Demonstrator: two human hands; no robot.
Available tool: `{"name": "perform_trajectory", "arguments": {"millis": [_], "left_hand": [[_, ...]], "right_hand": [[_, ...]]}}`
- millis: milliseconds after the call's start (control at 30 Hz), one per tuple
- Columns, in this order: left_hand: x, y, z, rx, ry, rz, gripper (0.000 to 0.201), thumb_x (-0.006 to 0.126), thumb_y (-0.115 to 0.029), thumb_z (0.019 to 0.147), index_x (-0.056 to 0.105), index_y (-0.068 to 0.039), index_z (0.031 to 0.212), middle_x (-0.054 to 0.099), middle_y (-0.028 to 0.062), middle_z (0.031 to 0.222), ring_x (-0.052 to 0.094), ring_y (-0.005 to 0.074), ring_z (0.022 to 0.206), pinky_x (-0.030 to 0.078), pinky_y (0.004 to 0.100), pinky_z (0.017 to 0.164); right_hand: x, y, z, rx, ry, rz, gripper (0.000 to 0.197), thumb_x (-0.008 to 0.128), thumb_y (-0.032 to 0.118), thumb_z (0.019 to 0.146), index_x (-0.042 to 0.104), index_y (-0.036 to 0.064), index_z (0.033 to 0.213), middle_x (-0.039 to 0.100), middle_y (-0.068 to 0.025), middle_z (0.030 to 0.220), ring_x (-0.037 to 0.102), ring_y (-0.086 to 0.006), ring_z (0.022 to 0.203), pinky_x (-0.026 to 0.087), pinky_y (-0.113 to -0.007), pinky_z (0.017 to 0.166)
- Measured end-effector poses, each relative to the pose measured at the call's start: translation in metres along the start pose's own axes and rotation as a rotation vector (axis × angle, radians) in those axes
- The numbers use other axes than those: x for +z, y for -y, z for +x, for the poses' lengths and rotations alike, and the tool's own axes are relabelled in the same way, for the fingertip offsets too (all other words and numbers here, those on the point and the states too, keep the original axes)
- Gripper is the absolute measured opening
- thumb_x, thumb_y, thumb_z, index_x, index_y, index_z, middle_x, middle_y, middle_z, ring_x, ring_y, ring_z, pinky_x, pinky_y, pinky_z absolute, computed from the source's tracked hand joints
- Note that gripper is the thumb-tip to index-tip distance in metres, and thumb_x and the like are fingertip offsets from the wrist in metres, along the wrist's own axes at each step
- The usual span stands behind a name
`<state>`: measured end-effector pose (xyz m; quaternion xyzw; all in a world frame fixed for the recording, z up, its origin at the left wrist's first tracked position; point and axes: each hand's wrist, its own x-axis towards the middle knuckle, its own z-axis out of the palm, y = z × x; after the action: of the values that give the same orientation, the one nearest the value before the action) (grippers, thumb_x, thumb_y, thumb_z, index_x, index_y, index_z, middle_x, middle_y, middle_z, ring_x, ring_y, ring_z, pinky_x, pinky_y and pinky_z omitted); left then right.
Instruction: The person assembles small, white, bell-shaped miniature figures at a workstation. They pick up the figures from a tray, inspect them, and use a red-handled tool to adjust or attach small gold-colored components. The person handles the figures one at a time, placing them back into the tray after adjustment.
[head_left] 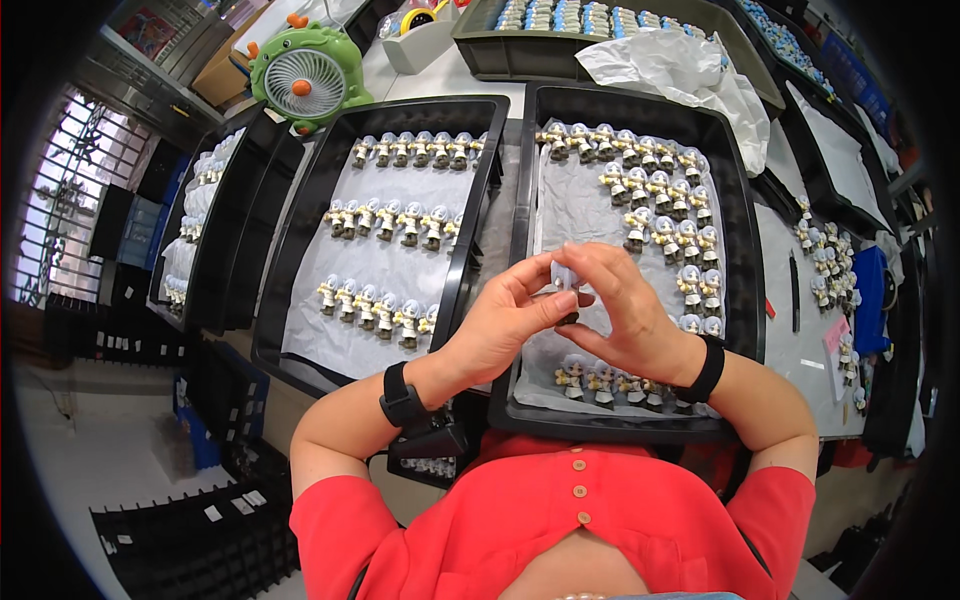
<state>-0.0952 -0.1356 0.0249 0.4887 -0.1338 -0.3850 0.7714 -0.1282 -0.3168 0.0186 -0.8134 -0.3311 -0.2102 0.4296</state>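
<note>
Showing in the head view, both hands meet over the lower half of the right-hand black tray [610,424]: the left hand [500,312] and the right hand [632,318] pinch one pale-haired figurine [563,275] between thumbs and fingertips, its dark base pointing down. The right-hand tray is lined with white paper and carries figurines of the same kind in rows. Counted from the far end: about seven, five, four, two visible and two visible; the nearest row shows at least four, partly hidden by the right forearm. The left-hand black tray [415,110], beside it and likewise lined, holds three spaced rows: about seven, seven and six visible, the end pieces partly cut off by the tray wall. Farther left, one more black tray [238,240] contains further groups, too oblique to count. Beyond the two main trays stands one grey-green bin [510,62] with several rows of blue-and-white pieces [568,20]; one crumpled white sheet [690,85] hangs over its near edge. One green fan [308,75] stands at upper left. On the table [790,395] at right lies a loose cluster [830,262] of figurines, overlapping and not countable.
</note>
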Motion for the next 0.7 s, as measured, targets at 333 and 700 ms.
{"name": "perform_trajectory", "arguments": {"millis": [333,700], "left_hand": [[0.0,-0.005,0.003,-0.032,0.086,-0.173,0.044,0.048,-0.025,0.096,0.037,-0.005,0.133,0.048,0.0073,0.128,0.053,0.0221,0.113,0.047,0.0344,0.09],[-0.003,-0.005,0.003,-0.036,0.067,-0.165,0.051,0.047,-0.027,0.095,0.03,-0.004,0.137,0.045,0.0117,0.132,0.052,0.0266,0.116,0.048,0.0359,0.09]], "right_hand": [[-0.004,0.0,-0.002,0.316,-0.009,0.211,0.099,0.081,0.013,0.062,0.023,0.0088,0.142,0.053,-0.0136,0.124,0.051,-0.0282,0.108,0.042,-0.037,0.093],[-0.009,-0.002,0.001,0.325,0.076,0.213,0.095,0.081,0.014,0.061,0.029,0.0104,0.141,0.052,-0.009,0.127,0.049,-0.0254,0.107,0.039,-0.036,0.095]]}}
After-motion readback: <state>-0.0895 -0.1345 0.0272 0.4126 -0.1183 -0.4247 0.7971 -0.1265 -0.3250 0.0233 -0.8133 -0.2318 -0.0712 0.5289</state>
